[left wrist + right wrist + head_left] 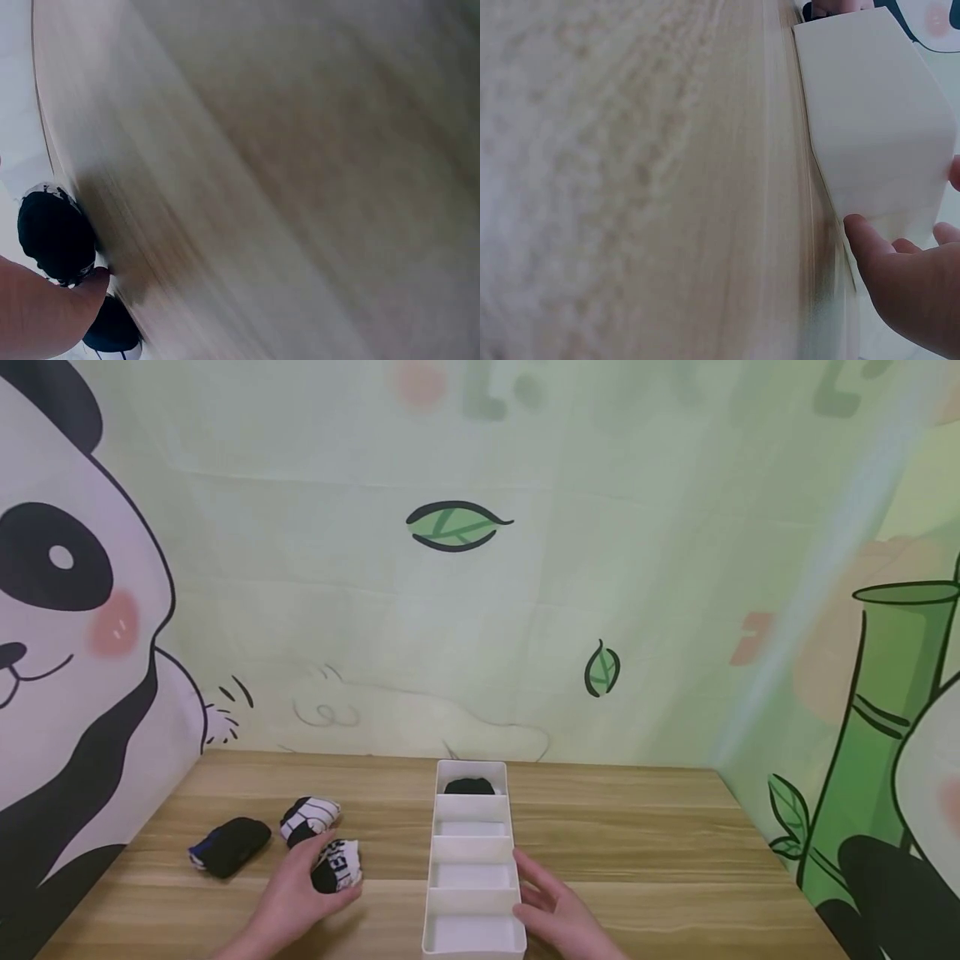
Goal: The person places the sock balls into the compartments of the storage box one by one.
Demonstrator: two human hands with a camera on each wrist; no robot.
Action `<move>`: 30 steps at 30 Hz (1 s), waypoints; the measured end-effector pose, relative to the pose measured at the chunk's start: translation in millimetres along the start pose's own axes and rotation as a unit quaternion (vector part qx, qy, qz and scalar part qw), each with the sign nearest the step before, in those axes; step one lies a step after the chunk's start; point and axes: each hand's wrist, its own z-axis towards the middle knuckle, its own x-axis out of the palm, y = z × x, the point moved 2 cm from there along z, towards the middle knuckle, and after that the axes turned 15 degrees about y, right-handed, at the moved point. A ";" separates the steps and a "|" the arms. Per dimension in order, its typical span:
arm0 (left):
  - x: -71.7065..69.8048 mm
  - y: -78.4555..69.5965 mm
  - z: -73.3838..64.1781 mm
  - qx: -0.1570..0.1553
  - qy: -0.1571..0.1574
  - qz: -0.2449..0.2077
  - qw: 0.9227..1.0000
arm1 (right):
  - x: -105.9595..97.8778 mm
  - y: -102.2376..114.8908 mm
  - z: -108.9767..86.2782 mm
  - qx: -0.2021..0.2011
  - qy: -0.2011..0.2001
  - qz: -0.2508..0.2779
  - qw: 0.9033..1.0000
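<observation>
Left hand (292, 893) reaches forward and inward from the near left, thumb and fingers apart. Its grip grasps the lettered sock (343, 864) between them. White lettered side turned right, toward the box (510, 910); long axis unclear, fingers cover part. Striped sock (318, 812) just beyond this grip; dark sock (231, 847) to its left. Right hand (558, 906) angles in from the near right: grip released, fingertips against the box's right wall. Box lies between both grips, long axis running away from the person; black bundle (469, 787) in its farthest compartment.
</observation>
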 end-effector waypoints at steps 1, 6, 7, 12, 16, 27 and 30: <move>0.3 0.5 -0.2 -0.003 0.005 -0.002 1.000 | -0.1 0.1 0.1 0.004 -0.002 0.000 1.000; 1.5 3.1 -0.4 -0.012 0.026 0.000 1.000 | 0.3 1.0 0.0 0.007 -0.004 -0.001 1.000; 1.8 3.6 -0.2 -0.014 0.028 0.001 1.000 | 0.5 1.0 0.0 0.005 -0.003 -0.002 1.000; 2.9 5.1 1.5 -0.022 0.048 0.004 0.999 | 0.8 0.5 0.2 -0.004 -0.002 -0.006 1.000; 3.5 5.2 2.5 -0.027 0.058 0.012 0.998 | 0.5 -1.2 0.5 -0.011 0.001 -0.003 1.000; 1.4 7.5 2.0 -0.028 0.052 0.016 0.998 | -1.0 -2.5 0.5 -0.013 0.005 -0.006 1.000; 0.7 8.1 2.9 -0.035 0.051 0.012 0.998 | -1.1 -2.0 0.4 -0.010 0.005 -0.004 1.000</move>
